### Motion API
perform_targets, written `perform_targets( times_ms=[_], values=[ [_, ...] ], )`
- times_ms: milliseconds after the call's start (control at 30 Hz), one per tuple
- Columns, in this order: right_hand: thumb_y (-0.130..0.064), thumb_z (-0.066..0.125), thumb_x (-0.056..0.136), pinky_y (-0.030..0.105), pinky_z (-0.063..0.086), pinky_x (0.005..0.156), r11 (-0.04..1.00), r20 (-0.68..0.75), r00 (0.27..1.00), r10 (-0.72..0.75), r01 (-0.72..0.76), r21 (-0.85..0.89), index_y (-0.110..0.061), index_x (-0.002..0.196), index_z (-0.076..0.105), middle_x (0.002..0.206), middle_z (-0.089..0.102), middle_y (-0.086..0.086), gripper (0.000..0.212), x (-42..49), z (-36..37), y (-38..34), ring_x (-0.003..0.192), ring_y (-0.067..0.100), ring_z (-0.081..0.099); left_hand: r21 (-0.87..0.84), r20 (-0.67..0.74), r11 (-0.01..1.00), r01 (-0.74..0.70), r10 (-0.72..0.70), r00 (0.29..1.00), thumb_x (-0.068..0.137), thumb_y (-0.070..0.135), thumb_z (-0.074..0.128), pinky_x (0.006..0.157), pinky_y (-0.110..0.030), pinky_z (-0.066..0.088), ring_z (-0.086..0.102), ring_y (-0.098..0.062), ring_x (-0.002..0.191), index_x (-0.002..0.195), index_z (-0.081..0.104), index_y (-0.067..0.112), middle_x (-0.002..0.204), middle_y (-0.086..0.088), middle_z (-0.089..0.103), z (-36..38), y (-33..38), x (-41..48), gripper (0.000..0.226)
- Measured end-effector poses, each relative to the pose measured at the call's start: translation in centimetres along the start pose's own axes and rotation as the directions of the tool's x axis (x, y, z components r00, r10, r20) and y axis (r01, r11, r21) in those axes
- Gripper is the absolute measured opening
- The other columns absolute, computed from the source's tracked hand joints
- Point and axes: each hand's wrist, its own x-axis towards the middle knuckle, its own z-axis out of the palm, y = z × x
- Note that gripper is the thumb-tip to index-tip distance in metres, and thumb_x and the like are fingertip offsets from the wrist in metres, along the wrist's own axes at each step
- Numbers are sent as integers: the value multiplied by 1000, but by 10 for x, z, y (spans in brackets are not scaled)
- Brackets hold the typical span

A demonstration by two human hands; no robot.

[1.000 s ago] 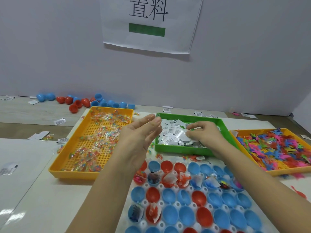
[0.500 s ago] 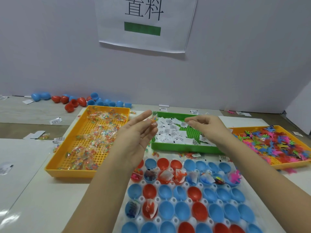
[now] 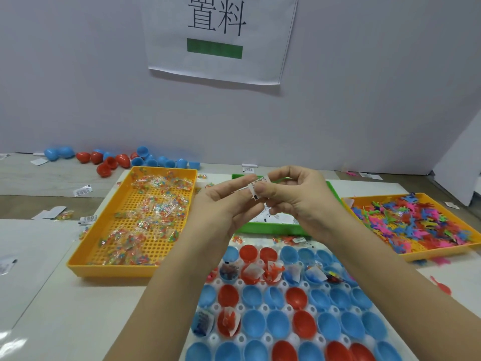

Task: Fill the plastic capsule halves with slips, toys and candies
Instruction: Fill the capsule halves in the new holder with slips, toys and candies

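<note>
Slip [image 3: 256, 188] pinched in right hand [image 3: 299, 201], left hand [image 3: 221, 207] touching it, grip unclear; liable to tear or flutter away, missing the capsule halves [image 3: 277, 324] below.

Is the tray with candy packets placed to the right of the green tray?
No, the orange candy tray lies to the left of the green tray; the tray on the right holds colourful toys.
</note>
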Motion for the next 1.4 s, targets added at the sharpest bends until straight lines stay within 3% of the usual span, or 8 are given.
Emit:
perform_targets(
  times_ms=[167, 433, 667, 800, 933, 1067, 1167, 1400],
  values=[
    [-23, 81, 55, 24, 49, 49, 999, -61, 997, 41, -40, 14, -7, 101, 60, 79, 64, 15, 53, -2, 6, 2, 62, 22, 54, -50, 6, 999, 6, -5, 1000, 76, -1, 69, 63, -21, 59, 75, -21, 79, 79, 80, 9, 91, -15, 76, 2, 2, -1, 16],
    [-44, 74, 61, 21, 40, 43, 961, 56, 978, 199, -206, 185, -12, 108, 61, 70, 55, -4, 59, -4, -7, 0, 51, 8, 47, -77, -11, 997, -17, 16, 1000, 66, 3, 67, 57, -16, 56, 75, -18, 77, 92, 72, 2, 84, -14, 76, 6, -1, -3, 27],
    [-17, 65, 89, 20, 42, 39, 992, -512, 858, -29, -39, -123, -16, 91, 63, 72, 55, 3, 3, -4, -130, -3, 45, 9, 52, -68, -72, 998, 13, -18, 997, 63, -3, 65, 52, -17, 56, 75, -22, 72, 69, 75, 5, 79, -17, 75, 8, -2, -1, 15],
    [-20, 67, 87, 29, 50, 68, 577, -503, 864, -10, -405, -709, -15, 98, 68, 97, 68, 4, 12, -18, -197, 24, 78, 15, 62, -35, -62, 999, 26, -28, 998, 70, -5, 62, 53, -16, 56, 76, -20, 73, 83, 72, 2, 80, -16, 76, 10, -4, -1, 18],
    [-38, 72, 83, 27, 45, 87, 235, -402, 875, 271, -465, -854, -25, 120, 62, 121, 58, -4, 41, -33, -215, 42, 108, 14, 56, -28, -59, 999, 28, -30, 998, 67, -3, 62, 53, -15, 55, 75, -20, 73, 93, 67, 1, 80, -15, 76, 13, -6, -3, 27],
    [-22, 76, 80, 17, 43, 63, 338, -404, 906, 122, -421, -842, -27, 79, 69, 91, 70, -5, 8, -33, -210, 40, 82, 6, 62, -25, -47, 999, 32, -33, 998, 77, -7, 59, 54, -14, 55, 75, -18, 74, 95, 67, 1, 80, -14, 76, 14, -5, -4, 22],
    [-10, 72, 82, 17, 44, 59, 328, -400, 911, 100, -410, -851, -28, 69, 65, 82, 70, -4, 23, -32, -209, 38, 77, 7, 63, -19, -47, 999, 36, -37, 998, 76, -7, 60, 55, -15, 55, 76, -19, 74, 96, 66, 0, 81, -15, 76, 13, -4, -4, 21],
    [3, 69, 76, 19, 43, 54, 565, -532, 841, -97, -394, -725, -17, 105, 66, 76, 64, -7, 35, -39, -221, 30, 67, 5, 59, -20, -48, 999, 32, -33, 998, 65, -1, 64, 55, -16, 56, 76, -22, 78, 96, 66, 0, 84, -17, 76, 10, -4, -3, 31]
  ],
)
